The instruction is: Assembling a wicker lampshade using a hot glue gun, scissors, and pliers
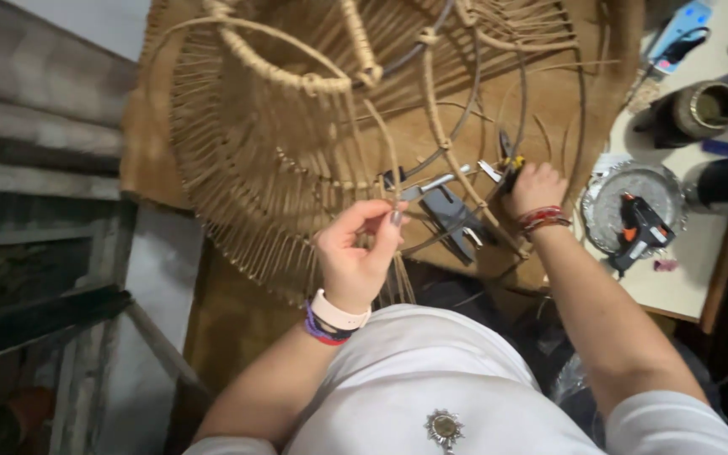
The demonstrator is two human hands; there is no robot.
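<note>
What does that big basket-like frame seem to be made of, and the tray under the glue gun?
The woven frame looks like matte, tan natural cord or rattan wrapped over dark, thin metal rods, which show bare between the strands. The round tray under the glue gun looks like shiny silvery metal or foil, judging by its glinting embossed rim.

Your left hand point(355, 253) is up in front of your chest, palm turned toward you, thumb and forefinger pinched together at the tip, other fingers loosely curled. Left forearm rises bare from the lower edge, bands around the wrist. Your right hand point(535, 187) is out farther, back of the hand facing you, fingers curled shut into a grip, knuckles up. Right forearm runs long and straight from the lower right, bracelets at the wrist, white sleeve at the shoulder.
</note>
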